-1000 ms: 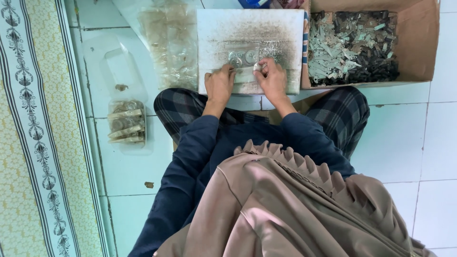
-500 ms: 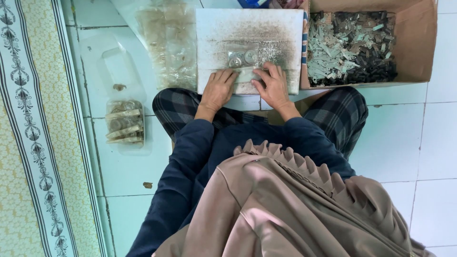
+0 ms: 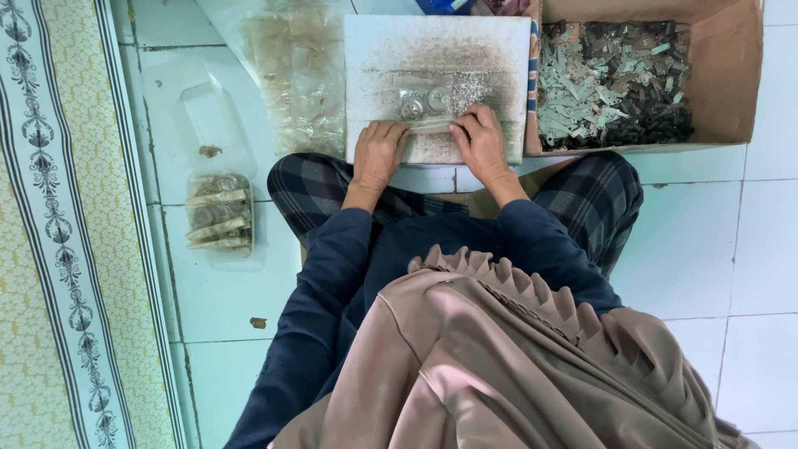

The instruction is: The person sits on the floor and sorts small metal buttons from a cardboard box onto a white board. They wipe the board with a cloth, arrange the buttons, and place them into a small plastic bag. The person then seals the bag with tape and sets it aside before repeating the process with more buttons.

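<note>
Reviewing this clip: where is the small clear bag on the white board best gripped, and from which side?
Probably at its near edge, from the person's side. The small clear bag lies flat on the white board, its round metal pieces bunched toward the far end, leaving the near strip flat under the left hand and right hand.

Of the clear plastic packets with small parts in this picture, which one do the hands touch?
The small clear packet on the white board; left hand and right hand press its lower edge. The filled packets lie apart in a tray.
</note>
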